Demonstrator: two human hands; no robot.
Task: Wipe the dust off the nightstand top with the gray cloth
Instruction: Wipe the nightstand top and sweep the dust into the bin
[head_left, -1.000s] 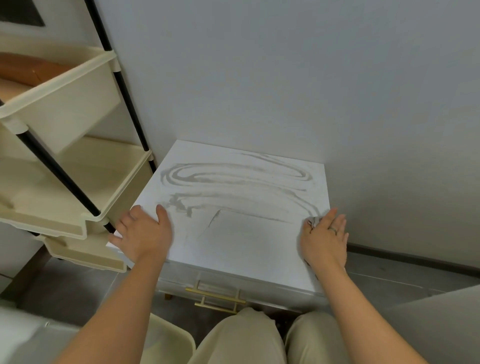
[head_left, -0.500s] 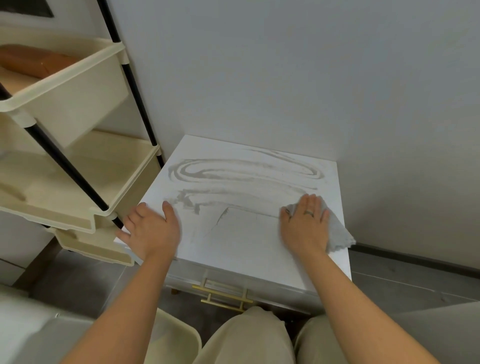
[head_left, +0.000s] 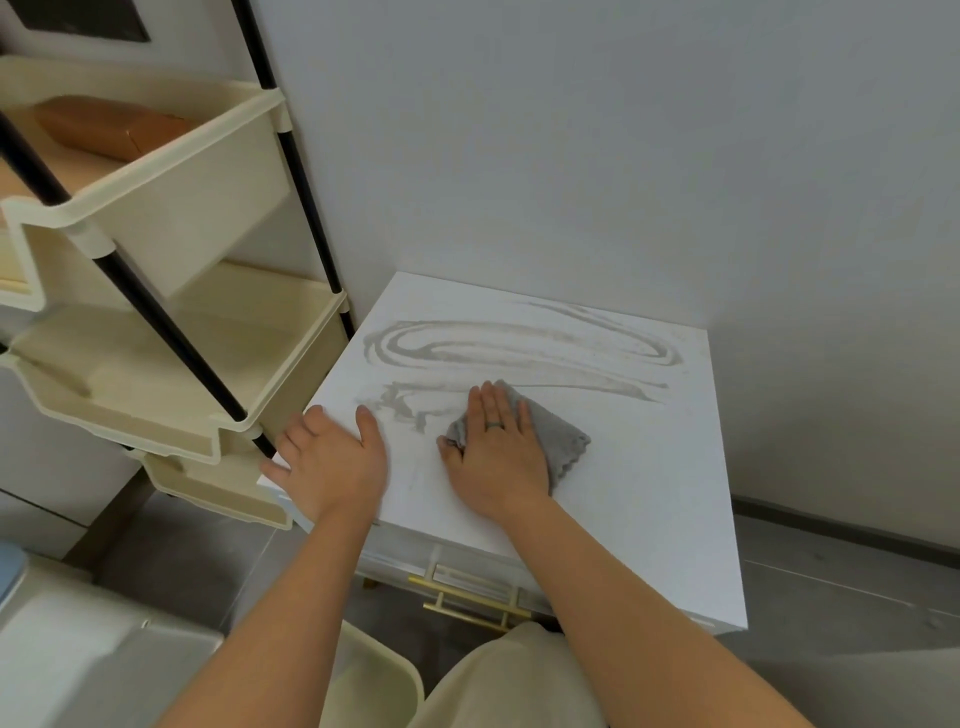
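1. Fingers (head_left: 492, 408) of the right hand (head_left: 498, 454) press flat on the gray cloth (head_left: 563, 441) beneath.
2. Left hand (head_left: 332, 460) lies flat, fingers spread, on the nightstand top (head_left: 649, 499).
3. Dust (head_left: 519, 343) ahead may smear if the cloth bunches.

gray cloth (head_left: 563, 441) bunched flat on white nightstand top (head_left: 649, 499), dust swirls (head_left: 519, 345) behind

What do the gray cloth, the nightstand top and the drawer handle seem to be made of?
Gray cloth: soft fabric, probably microfiber, matte, with a wavy stitched edge. Nightstand top: smooth white board, likely painted or laminated; dust lies on it in streaks. Drawer handle: gold-toned metal, apparently brushed, with a dull sheen.
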